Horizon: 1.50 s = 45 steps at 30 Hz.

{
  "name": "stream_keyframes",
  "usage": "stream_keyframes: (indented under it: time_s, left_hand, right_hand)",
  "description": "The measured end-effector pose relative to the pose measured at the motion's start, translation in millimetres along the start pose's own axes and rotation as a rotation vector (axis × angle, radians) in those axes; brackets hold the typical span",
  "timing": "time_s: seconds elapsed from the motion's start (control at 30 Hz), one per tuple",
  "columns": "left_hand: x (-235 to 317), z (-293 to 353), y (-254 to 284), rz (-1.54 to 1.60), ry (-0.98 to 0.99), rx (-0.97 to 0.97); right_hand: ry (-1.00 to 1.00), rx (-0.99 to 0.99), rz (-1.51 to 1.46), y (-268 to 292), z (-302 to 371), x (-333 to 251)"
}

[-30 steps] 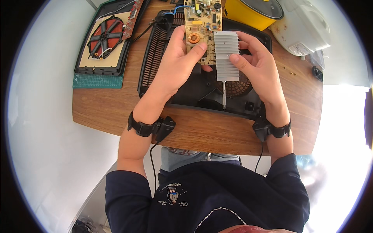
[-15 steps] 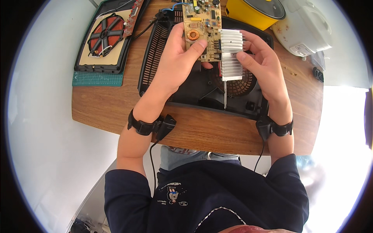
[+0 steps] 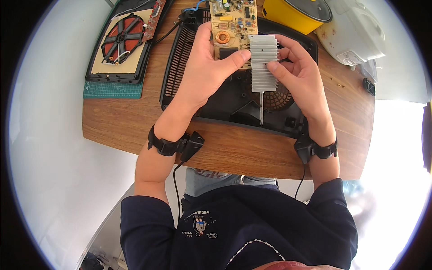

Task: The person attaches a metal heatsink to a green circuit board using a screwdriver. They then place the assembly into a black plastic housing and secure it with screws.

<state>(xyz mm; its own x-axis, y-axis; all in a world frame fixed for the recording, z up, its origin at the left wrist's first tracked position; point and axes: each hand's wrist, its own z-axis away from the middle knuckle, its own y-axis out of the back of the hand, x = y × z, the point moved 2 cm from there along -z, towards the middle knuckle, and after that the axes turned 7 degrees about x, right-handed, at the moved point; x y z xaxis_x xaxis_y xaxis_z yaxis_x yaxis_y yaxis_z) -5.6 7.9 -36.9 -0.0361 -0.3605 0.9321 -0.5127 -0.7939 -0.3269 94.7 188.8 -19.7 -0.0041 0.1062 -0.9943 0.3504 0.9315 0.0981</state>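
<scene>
A tan circuit board (image 3: 244, 37) with a copper coil and small components is gripped at its left side by my left hand (image 3: 205, 67). My left thumb reaches across it to the edge of a silver finned heat sink (image 3: 263, 74). My right hand (image 3: 302, 77) pinches that heat sink from the right, thumb on its fins and fingers partly hidden behind. The heat sink covers the board's lower right edge; whether the two are joined I cannot tell. Both are held over a black plastic housing (image 3: 225, 105) with a round fan grille. A thin metal shaft (image 3: 262, 110) shows below the heat sink.
At the left, a black panel with a round red-and-black coil (image 3: 121, 40) rests on a green cutting mat (image 3: 112, 91). A yellow container (image 3: 288, 17) and a white appliance (image 3: 348, 38) stand at the back right. Small brass-coloured pieces (image 3: 340, 85) lie on the wooden table (image 3: 243, 150).
The heat sink has shifted slightly left and turned, now overlapping more of the board. My left thumb has moved right to its edge, and my right hand has followed leftward.
</scene>
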Motion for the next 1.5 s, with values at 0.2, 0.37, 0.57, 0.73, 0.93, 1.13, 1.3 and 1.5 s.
stream_keyframes:
  time_s: [0.2,0.37,0.57,0.73,0.93,1.13,1.3,1.5]
  left_hand:
    - [2,1,-1,-0.06,-0.001,0.006]
    - [2,0,0,-0.089,0.001,0.016]
    - [4,-1,0,-0.125,-0.006,0.017]
    - [5,-1,-1,-0.134,-0.007,0.014]
    - [2,-3,0,-0.158,-0.017,0.025]
    - [3,-2,0,-0.175,-0.008,0.028]
    - [6,-1,-2,-0.166,0.004,0.036]
    - [6,1,-3,-0.14,0.015,0.043]
  right_hand:
    - [0.026,0.015,0.049,-3,2,5]
    - [0.05,0.033,0.077,-6,4,4]
    - [0.062,0.042,0.088,-6,4,3]
    - [0.057,0.047,0.078,-5,5,3]
    - [0.057,0.043,0.08,-7,5,4]
    - [0.059,0.031,0.063,-7,7,4]
    - [0.031,0.008,0.017,-6,6,-1]
    - [-0.014,-0.011,-0.108,-8,6,-5]
